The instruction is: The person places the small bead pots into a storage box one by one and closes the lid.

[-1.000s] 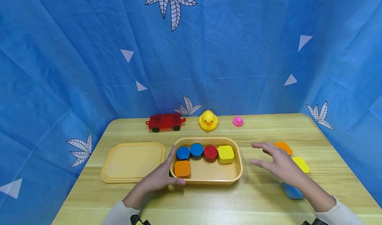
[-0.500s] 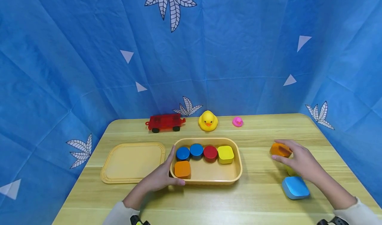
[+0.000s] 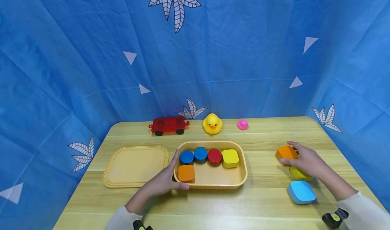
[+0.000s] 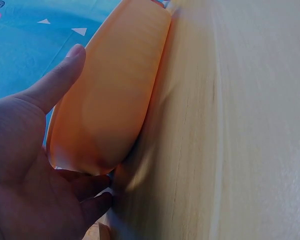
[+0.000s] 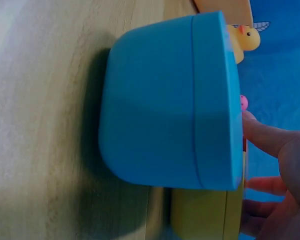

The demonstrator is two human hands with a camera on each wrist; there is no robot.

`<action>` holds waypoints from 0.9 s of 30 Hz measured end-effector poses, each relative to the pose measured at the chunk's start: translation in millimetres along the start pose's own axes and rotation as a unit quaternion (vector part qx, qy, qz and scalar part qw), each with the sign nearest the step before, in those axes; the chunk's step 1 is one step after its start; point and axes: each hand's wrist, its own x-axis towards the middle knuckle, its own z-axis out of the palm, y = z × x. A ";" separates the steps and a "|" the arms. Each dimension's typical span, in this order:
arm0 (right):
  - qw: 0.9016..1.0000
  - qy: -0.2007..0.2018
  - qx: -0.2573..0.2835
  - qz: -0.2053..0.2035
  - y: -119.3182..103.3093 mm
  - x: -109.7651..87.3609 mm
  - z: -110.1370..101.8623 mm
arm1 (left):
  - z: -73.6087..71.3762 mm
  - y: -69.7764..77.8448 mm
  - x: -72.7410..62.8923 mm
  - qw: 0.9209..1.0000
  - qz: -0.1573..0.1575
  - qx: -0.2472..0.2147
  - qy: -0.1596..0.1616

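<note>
My left hand holds the near left corner of the peach tray, thumb along its front wall and fingers round its left end. In the left wrist view, the tray's outer wall rises beside the thumb. Inside are two blue round blocks, a red round one, a yellow square one and an orange square one. My right hand grips a loose orange block, thumb in front, fingers behind. Under its palm lies a yellow block; a blue block sits nearer.
A flat peach lid lies left of the tray. Along the back stand a red toy wagon, a yellow duck and a small pink duck. A blue curtain rises behind the table.
My right hand has moved right from beside the tray to the loose orange block, shifting slightly further right in the last half second. My left hand and the tray stay put.
</note>
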 end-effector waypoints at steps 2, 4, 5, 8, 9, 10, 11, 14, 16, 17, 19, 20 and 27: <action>1.000 0.002 -0.005 0.000 0.3 2.1 1.4 | -0.1 0.1 0.0 1.000 -0.004 -0.001 0.001; 1.000 0.004 -0.011 -0.002 0.2 3.9 2.4 | -0.2 -0.1 -0.1 1.000 -0.007 -0.001 0.001; 1.000 0.005 -0.012 -0.004 -0.1 4.6 2.7 | -0.2 -0.3 -0.1 1.000 -0.007 0.001 0.001; 1.000 0.009 -0.019 -0.007 -1.6 6.1 3.1 | -0.2 -0.5 -0.5 1.000 -0.004 0.004 0.001; 1.000 0.009 -0.020 -0.008 -2.1 6.5 3.1 | -0.2 -0.6 -0.4 1.000 -0.004 0.004 0.002; 1.000 0.010 -0.022 -0.008 -2.6 6.8 3.1 | -0.2 -0.5 -0.5 1.000 -0.004 0.005 0.001; 1.000 0.012 -0.022 -0.008 -3.2 7.1 3.1 | -0.3 -0.2 -0.7 1.000 -0.004 0.005 0.002; 1.000 0.017 -0.021 -0.010 -6.0 7.1 2.3 | -0.1 0.4 -0.7 1.000 -0.005 0.006 0.003; 1.000 0.020 -0.019 -0.014 -9.6 6.5 1.2 | 0.0 1.3 -1.2 1.000 -0.005 0.007 0.004; 0.999 0.021 -0.018 -0.017 -12.0 6.2 0.5 | 0.1 1.4 -1.3 1.000 -0.005 0.008 0.005; 0.999 0.022 -0.014 -0.023 -18.0 5.3 -1.2 | 0.0 2.5 -1.9 1.000 -0.007 0.008 0.006; 0.999 0.021 -0.012 -0.026 -21.6 4.9 -2.1 | -0.1 2.9 -1.9 1.000 -0.006 0.007 0.007; 0.998 0.022 0.004 -0.060 -50.4 2.5 -6.3 | 0.0 5.0 -1.8 1.000 -0.006 0.005 0.009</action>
